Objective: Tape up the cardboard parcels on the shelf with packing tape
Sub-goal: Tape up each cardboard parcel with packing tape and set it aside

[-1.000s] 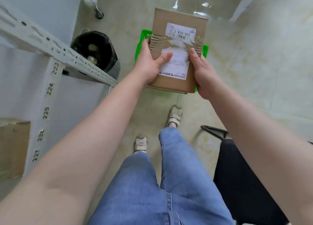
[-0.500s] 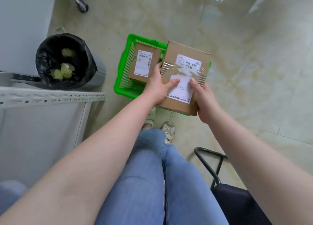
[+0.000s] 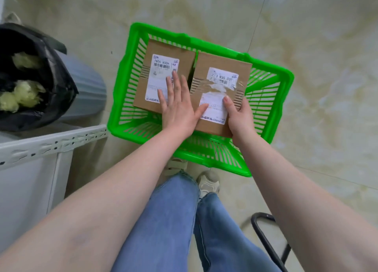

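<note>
With the right hand [image 3: 240, 116] gripping the near corner of the taped box [image 3: 219, 91] over the green basket [image 3: 272, 81], and the left hand [image 3: 177, 105] flat and open beside it, she should lower it level alongside the other box [image 3: 163, 77].

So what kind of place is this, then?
Probably a parcel sorting or storage room: labelled cardboard parcels in a green plastic basket, beside a perforated metal shelf rack.
</note>
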Demonstrator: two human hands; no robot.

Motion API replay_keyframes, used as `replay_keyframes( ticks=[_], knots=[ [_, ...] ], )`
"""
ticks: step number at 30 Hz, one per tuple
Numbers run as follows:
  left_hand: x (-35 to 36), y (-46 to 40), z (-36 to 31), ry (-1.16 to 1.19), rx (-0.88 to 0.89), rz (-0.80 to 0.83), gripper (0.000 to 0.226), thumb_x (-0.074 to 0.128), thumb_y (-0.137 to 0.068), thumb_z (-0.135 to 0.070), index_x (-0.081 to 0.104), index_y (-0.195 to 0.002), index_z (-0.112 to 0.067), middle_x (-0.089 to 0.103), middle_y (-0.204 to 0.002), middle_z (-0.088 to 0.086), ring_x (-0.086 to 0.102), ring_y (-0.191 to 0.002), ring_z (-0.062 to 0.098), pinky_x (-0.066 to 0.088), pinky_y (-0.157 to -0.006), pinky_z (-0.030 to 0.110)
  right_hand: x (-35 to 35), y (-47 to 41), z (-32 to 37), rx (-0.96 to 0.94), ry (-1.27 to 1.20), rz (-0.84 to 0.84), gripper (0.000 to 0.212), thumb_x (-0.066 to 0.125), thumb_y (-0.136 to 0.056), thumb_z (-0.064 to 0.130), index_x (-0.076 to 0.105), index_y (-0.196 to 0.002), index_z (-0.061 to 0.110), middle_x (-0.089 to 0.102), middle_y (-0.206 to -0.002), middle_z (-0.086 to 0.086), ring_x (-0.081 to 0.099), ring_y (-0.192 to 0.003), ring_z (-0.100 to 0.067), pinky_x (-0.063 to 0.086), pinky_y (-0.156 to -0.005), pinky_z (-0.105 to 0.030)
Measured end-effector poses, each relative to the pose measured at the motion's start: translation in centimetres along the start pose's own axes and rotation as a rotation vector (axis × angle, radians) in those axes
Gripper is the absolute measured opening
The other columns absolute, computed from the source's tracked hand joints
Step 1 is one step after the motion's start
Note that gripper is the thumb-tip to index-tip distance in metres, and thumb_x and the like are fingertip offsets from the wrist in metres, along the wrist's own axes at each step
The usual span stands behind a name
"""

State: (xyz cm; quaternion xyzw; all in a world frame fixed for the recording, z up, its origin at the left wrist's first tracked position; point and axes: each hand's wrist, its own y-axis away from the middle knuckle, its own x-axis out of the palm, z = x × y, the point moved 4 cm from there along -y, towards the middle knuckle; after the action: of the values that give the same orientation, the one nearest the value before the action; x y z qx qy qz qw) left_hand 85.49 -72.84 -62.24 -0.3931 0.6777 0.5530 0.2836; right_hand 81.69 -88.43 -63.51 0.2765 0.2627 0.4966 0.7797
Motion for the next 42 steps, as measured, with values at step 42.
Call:
replay_keyframes(
  ticks=[42],
  knots=[
    [3.7,-3.6,4.3,-0.199,-0.034,-0.196,0.086,0.014,-0.095,-0.059,-0.013,-0.154,-0.003,-0.014,-0.164,0.015,-0.012,-0.151,0.031,-0.007,-0.12,0.052,4.0,-4.5,-4.1,-0.127,0.112,-0.088,0.053,0.063,-0.094,0.035,0.046,-0.139,0.013,0.065,-0.122,0.002,0.062,-0.112,-0.013,0.047,-0.101,-0.032]
  ],
)
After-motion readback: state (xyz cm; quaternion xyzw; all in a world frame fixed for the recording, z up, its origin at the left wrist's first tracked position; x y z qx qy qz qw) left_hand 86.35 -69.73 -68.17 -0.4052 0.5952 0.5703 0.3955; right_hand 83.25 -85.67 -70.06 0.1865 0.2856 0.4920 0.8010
